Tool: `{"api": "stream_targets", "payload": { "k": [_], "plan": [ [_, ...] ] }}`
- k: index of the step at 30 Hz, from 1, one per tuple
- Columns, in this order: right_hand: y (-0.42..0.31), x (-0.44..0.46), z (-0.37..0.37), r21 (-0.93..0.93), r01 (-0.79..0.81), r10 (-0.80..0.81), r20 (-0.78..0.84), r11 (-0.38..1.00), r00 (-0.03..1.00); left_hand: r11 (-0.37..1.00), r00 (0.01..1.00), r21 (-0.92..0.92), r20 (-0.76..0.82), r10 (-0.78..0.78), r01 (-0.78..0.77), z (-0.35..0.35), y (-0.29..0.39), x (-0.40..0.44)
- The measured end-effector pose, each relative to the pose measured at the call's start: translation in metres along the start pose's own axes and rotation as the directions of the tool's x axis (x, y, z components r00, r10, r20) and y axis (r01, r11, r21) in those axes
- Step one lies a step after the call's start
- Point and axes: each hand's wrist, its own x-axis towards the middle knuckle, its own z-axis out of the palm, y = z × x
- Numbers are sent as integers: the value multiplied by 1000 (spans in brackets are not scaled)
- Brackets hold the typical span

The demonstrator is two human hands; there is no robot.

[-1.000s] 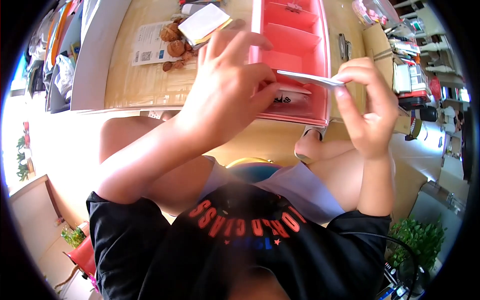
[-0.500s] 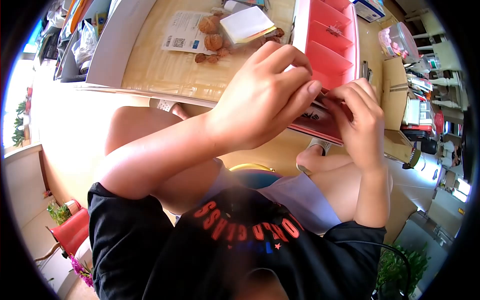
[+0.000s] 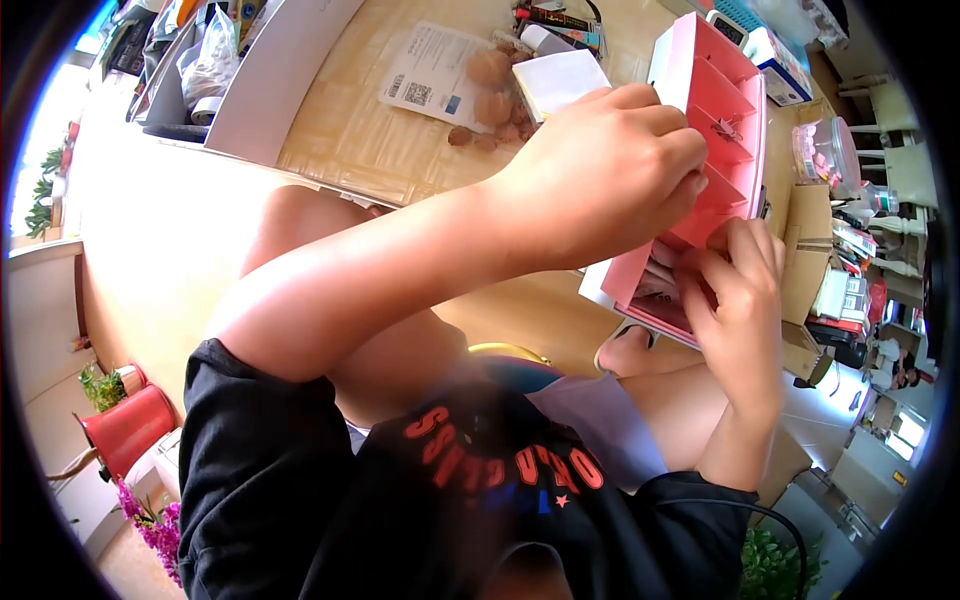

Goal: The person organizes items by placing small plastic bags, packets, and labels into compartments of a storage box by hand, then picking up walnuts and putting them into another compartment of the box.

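My left hand point(image 3: 635, 165) is closed, its fingers bent down over the near side of a pink divided box point(image 3: 745, 130). Whatever its fingertips may hold is hidden behind the hand. Just below and to the right, my right hand point(image 3: 740, 285) has its fingers curled together at the box's nearest compartment. Any item in that pinch cannot be made out. Inside this compartment lies a clear-looking packet point(image 3: 657, 290) with dark printing, partly covered by the right hand. A small metallic-looking item point(image 3: 726, 130) sits in a farther compartment.
Left of the box are walnuts point(image 3: 490, 68), a printed label sheet point(image 3: 430, 75) and a white notepad point(image 3: 560, 82). A grey-white bin point(image 3: 270, 90) stands at the table's left. Beyond the box are a clear tub point(image 3: 830, 155) and a cardboard box point(image 3: 806, 235).
The view has shifted, so box and walnuts appear farther right and lower. The fingertips, earlier close together around a small dark item, are now a little apart, and that item no longer shows.
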Motion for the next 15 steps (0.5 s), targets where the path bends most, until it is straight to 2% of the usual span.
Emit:
{"api": "stream_targets", "payload": {
  "k": [1,4,5,7,9,11,14,15],
  "plan": [
    [1,-1,-2,11,-9,9,4,1000,1000,999,999,22,-18,36,-35,0,-2,1],
    [0,-3,-10,40,-35,33,36,999,999,981,994,168,61,89,-98,-18,-19,10],
    [0,-3,-13,49,-44,41,52,998,998,979,993,190,111,50,-71,-30,-28,13],
    [5,-4,-2,79,-49,46,33,996,998,915,997,401,73,14,-42,-45,-55,12],
    [7,-6,1,123,-67,64,28,990,998,865,991,496,66,-120,72,-53,-70,10],
    [8,-7,-3,181,-92,86,42,979,995,837,927,490,137,-349,243,-56,-75,6],
    [7,-7,-8,311,-125,122,28,942,992,787,860,524,182,-476,325,-46,-73,-1],
    [6,-6,-7,322,-116,125,-6,940,992,774,865,555,178,-468,305,-44,-71,-3]
  ]
}}
